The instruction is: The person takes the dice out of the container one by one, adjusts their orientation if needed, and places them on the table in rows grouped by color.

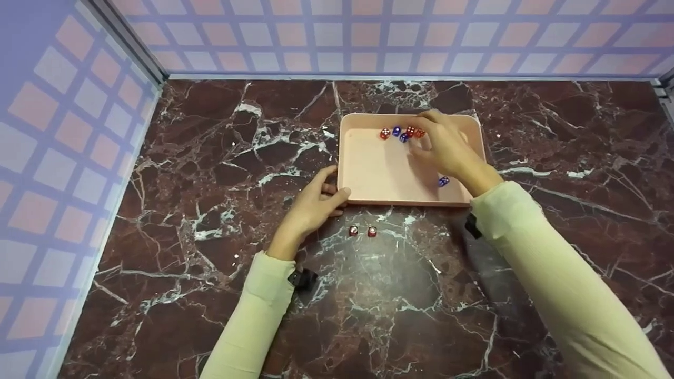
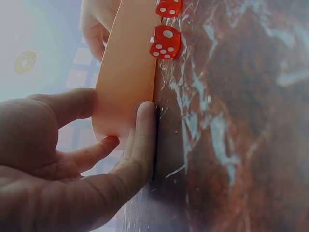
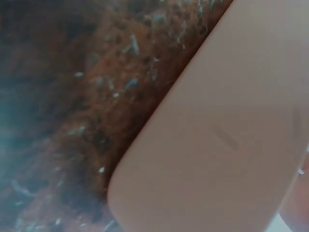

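Observation:
A shallow peach-coloured tray lies on the marbled table, with several red and blue dice inside. My left hand holds the tray's near left corner, thumb at the front rim and fingers along the left side. My right hand reaches in over the right half, fingers bent down at the far dice. A red die and a blue die show beside its fingertips, thumb apart from them. Another blue die lies below the palm. The right wrist view shows mostly the tray's outer wall.
Two red dice stand on the table before the tray, a left one and a right one. Checkered panels rise behind the table and along its left side. The dark marbled table extends around the tray.

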The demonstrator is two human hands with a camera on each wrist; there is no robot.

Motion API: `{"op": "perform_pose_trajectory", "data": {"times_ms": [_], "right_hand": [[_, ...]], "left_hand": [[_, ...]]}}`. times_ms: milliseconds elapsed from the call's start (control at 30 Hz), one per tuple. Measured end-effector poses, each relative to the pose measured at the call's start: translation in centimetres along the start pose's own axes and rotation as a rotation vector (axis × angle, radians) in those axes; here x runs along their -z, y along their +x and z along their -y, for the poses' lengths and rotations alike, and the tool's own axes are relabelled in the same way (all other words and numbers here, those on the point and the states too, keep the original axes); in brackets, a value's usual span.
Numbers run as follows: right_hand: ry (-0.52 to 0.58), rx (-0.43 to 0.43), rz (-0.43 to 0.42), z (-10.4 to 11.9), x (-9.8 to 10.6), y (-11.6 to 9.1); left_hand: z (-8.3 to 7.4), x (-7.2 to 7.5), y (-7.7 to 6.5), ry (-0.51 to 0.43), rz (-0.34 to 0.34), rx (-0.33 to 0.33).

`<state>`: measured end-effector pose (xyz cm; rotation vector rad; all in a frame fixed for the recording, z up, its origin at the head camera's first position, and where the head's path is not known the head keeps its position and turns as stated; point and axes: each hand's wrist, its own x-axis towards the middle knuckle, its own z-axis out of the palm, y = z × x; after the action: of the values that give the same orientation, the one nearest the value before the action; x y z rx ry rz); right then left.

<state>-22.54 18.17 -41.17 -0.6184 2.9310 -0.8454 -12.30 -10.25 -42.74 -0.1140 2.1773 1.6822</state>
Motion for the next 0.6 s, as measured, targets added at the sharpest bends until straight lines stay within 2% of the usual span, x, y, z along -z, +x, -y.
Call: {"op": "perform_pose_trajectory", "data": {"times_ms": [100, 233, 333, 467, 600], "right_hand": [[-0.001, -0.012, 0.009, -0.2, 0.1, 0.3], [0.015, 0.04, 0.022, 0.3, -0.6, 1.3], [-0.03, 0.057, 0.028, 0.4, -0.9, 1.6], [-0.092, 0.067, 0.025, 0.2, -1.0, 1.7], [-0.069, 0.065, 0.004, -0.3, -1.1, 1.4]], "left_hand": [[-0.1, -0.3, 0.2, -0.01, -0.002, 0.002], [0.1, 0.2, 0.0, -0.017, -0.016, 0.01], [0.0, 0.2, 0.0, -0.019, -0.011, 0.009], [-0.1, -0.1, -0.1, -0.017, -0.014, 0.008], [0.1, -0.3, 0.0, -0.014, -0.012, 0.005]]}}
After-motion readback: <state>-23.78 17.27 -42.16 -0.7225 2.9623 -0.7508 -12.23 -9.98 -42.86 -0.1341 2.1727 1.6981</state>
